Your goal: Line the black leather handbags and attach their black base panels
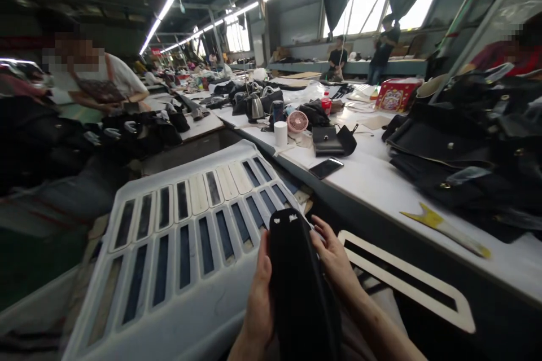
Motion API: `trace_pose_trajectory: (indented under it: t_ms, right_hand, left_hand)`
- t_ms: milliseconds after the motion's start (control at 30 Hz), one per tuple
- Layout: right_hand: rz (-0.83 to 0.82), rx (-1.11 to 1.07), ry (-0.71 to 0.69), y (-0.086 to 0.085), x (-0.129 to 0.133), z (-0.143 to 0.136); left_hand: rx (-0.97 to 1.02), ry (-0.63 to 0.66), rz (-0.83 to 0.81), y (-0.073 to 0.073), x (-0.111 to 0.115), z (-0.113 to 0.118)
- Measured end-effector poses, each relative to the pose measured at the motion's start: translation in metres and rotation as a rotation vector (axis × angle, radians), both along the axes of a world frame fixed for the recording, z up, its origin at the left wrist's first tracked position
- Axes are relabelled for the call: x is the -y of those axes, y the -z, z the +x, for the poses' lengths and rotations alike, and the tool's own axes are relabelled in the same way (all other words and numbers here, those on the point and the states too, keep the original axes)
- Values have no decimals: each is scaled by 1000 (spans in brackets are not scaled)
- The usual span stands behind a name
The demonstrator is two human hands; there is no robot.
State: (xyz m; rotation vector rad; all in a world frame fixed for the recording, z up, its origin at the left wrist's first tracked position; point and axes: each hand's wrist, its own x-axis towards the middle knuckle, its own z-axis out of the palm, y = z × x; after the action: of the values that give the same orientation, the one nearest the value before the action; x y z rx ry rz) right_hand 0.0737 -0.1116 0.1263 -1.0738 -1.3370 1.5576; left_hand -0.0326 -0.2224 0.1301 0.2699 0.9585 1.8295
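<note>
A long black piece (298,282) with a rounded top end stands between my two hands, close to my body. Two small pale spots show near its top. My left hand (261,293) grips its left side, thumb pointing up along the edge. On the right side, my right hand (334,254) holds it with the fingers near the upper edge, some of them raised. Left of my hands lies a pale slotted plastic rack (169,304) with rows of long openings. Right of my right hand is a cream rounded frame (406,276) with a long slot.
On the white table (364,180) are a phone (326,167), a black leather piece (332,141), a pink fan (297,121), a kettle (254,108) and yellow-ended scissors-like tool (444,230). Black bags (449,152) are piled right. A person (122,79) works at left.
</note>
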Motion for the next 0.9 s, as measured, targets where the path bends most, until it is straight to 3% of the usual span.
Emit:
trace_pose_trajectory:
  t_ms: [133,233,400,667,900]
  right_hand:
    - [215,96,-166,-21,33,17]
    - [336,203,-89,-35,46,16]
    - [402,256,17,-45,42,8]
    - [353,206,33,-36,41,12]
    - [185,74,3,-24,33,21]
  left_hand:
    - [-48,8,3,14,8,10]
    - [-161,-104,-108,7,7,9]
    - [-224,-195,-186,-10,3,10]
    - [-354,-207,-227,-4,7,16]
    - [-659,-233,-234,-11,-10,17]
